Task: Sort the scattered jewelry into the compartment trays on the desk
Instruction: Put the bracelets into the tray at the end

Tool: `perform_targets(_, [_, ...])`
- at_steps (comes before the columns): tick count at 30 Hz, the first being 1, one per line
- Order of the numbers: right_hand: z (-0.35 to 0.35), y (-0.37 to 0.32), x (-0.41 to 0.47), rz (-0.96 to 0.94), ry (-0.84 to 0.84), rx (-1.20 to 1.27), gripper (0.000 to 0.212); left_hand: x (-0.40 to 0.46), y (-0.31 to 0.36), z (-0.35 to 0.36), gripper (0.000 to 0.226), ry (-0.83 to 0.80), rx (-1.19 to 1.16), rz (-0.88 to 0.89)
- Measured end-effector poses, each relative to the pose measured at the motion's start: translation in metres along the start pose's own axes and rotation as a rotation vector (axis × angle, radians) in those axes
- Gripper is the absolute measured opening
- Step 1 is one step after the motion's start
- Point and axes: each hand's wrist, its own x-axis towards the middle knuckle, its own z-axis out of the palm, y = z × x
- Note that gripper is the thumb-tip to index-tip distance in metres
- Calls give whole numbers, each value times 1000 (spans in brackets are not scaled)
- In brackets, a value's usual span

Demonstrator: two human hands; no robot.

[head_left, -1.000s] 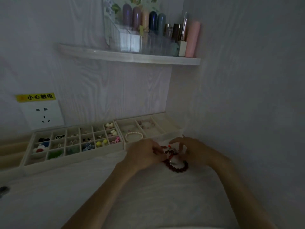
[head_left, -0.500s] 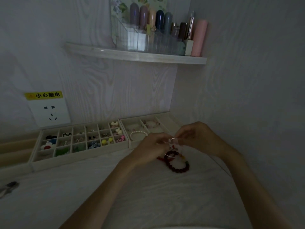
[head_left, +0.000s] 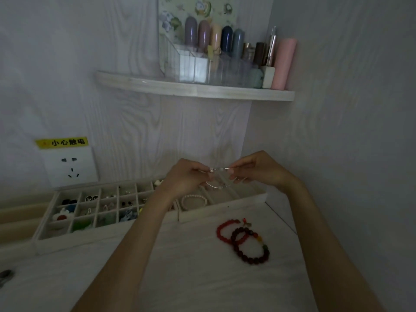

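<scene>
My left hand (head_left: 186, 176) and my right hand (head_left: 258, 170) hold a thin silver bracelet (head_left: 219, 169) with small pale beads stretched between their fingertips, raised above the right tray (head_left: 225, 213). A loop of it hangs down between the hands. In that tray lies a pearl bracelet (head_left: 194, 200). The left tray (head_left: 56, 240) has many small compartments with earrings and small charms. On the desk in front of the right tray lie a red bead bracelet (head_left: 225, 229) and a dark red bead bracelet (head_left: 251, 246), overlapping.
A wall socket (head_left: 69, 166) with a yellow warning label sits above the left tray. A shelf (head_left: 195, 87) higher up carries bottles and a clear organiser. The side wall stands close on the right. A dark metal object (head_left: 5, 276) lies at the desk's left edge.
Both hands have risen from the bracelets on the desk, lifting the silver bracelet up above the right tray. The two red bracelets stay on the desk.
</scene>
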Motion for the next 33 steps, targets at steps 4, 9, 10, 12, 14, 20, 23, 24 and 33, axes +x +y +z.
perform_targets(4, [-1,7,13,23,-32,-22,11,17,-7,1,12,12,227,-41])
perform_targets(9, [-5,20,22,114,-82,-169,13,26,-11,13,19,-63,437,-21])
perform_targets(10, [-5,22,24,136,-93,-204,14,27,-11,16,22,-80,472,-14])
perform_targets(12, [-5,27,25,167,-113,-259,15,27,-12,20,23,-97,537,-5])
perform_targets(14, [-2,28,26,179,-107,-289,15,27,-14,23,23,-95,575,-3])
perform_targets(20, [9,33,33,152,-73,-443,17,28,-22,28,24,-62,627,2])
perform_targets(23, [13,40,36,160,-66,-524,16,29,-26,32,22,-38,666,6])
perform_targets(24, [15,42,36,163,-64,-530,16,29,-27,33,22,-27,675,12])
perform_targets(33, [17,41,34,112,-17,-520,12,32,-27,29,22,-86,749,133])
